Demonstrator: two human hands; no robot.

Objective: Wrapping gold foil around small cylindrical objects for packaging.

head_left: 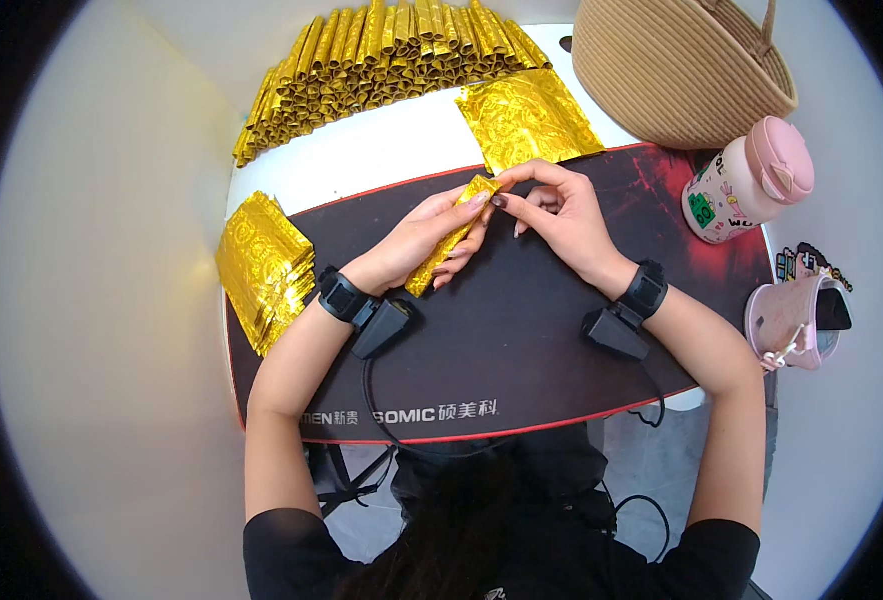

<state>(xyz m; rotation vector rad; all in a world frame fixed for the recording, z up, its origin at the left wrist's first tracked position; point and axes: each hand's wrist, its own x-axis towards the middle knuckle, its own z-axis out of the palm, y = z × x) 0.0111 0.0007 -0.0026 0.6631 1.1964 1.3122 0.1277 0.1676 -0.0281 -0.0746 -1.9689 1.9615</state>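
Note:
A narrow roll of shiny gold foil paper (pixel 448 243) is held slantwise above the dark desk mat. My left hand (pixel 416 235) wraps round it, thumb on top and fingers beneath. At its upper end, my right hand (pixel 571 222) pinches the tip between thumb and forefinger, the other fingers curled. Beside my left forearm lies a fanned stack of embossed gold foil sheets (pixel 264 265). Another stack of gold sheets (pixel 526 115) rests beyond my hands, partly over the mat's far edge. Many finished-looking gold rolls (pixel 381 60) are piled at the back.
A woven tan basket (pixel 671 75) stands at the back right. Nearer are a white bottle with a pink lid (pixel 746 180) and a pale pink holder (pixel 796 325) with a dark object inside. The red-edged mat (pixel 501 350) spans the white desk. Black wrist devices (pixel 386 325) trail cables.

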